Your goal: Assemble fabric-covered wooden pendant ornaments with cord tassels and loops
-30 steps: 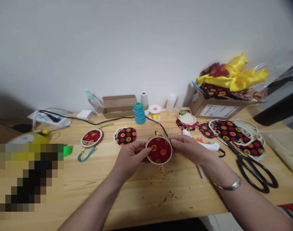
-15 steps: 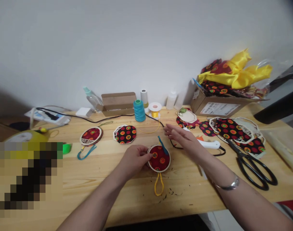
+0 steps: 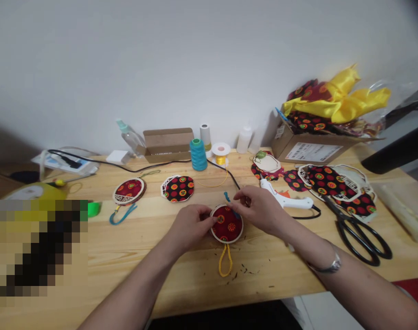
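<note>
A round dark red fabric piece with a pale rim lies flat near the table's front. My left hand pinches its left edge between thumb and fingers. At its upper right, my right hand has its fingers closed at a teal cord, part of which lies over the fabric. A yellow cord loop extends from the piece's lower edge toward me. Farther left sit another round red piece with a teal cord and a black patterned piece.
A white glue gun and black scissors lie to the right. Behind are a teal thread cone, a yellow thread spool and an open carton. A fabric-filled box stands back right.
My right hand has come down and left from above the glue gun to the teal cord, and its fingers have closed. My left hand keeps its hold on the round piece.
</note>
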### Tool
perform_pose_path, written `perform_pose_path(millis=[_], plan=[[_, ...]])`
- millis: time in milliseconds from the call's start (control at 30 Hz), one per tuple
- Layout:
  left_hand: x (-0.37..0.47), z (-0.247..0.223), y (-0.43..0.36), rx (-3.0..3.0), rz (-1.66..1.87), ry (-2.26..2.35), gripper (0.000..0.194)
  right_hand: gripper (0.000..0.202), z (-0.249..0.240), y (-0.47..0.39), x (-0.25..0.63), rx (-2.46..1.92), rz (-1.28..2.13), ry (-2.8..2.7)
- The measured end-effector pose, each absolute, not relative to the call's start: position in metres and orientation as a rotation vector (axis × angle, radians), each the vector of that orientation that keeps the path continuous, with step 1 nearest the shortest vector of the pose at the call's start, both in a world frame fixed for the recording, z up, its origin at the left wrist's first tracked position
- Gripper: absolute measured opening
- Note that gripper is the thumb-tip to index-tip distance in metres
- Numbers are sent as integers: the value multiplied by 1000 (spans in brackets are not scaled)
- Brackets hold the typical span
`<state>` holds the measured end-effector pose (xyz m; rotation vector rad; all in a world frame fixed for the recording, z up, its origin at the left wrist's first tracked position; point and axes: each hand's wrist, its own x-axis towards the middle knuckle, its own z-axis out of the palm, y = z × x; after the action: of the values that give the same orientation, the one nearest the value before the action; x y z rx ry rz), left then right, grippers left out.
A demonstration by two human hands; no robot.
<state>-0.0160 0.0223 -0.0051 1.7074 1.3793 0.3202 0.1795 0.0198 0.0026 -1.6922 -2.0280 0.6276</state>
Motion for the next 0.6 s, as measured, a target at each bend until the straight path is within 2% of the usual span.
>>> perform_pose_path(millis=[100,233,467,600], plan=[[-16,-5,23,1764,288,1413,28,24,9,22,172,-1740,586,-2120],[-16,-5,22,1774,266,1425,28,13,13,27,166,-1758,568,-2168],[-15,-6,19,1773,347,1463,24,16,13,49,168,-1682,1033,-1901],[-15,-7,18,1736,394,1468,25,34,10,46,170,-1436,1214,-1492]])
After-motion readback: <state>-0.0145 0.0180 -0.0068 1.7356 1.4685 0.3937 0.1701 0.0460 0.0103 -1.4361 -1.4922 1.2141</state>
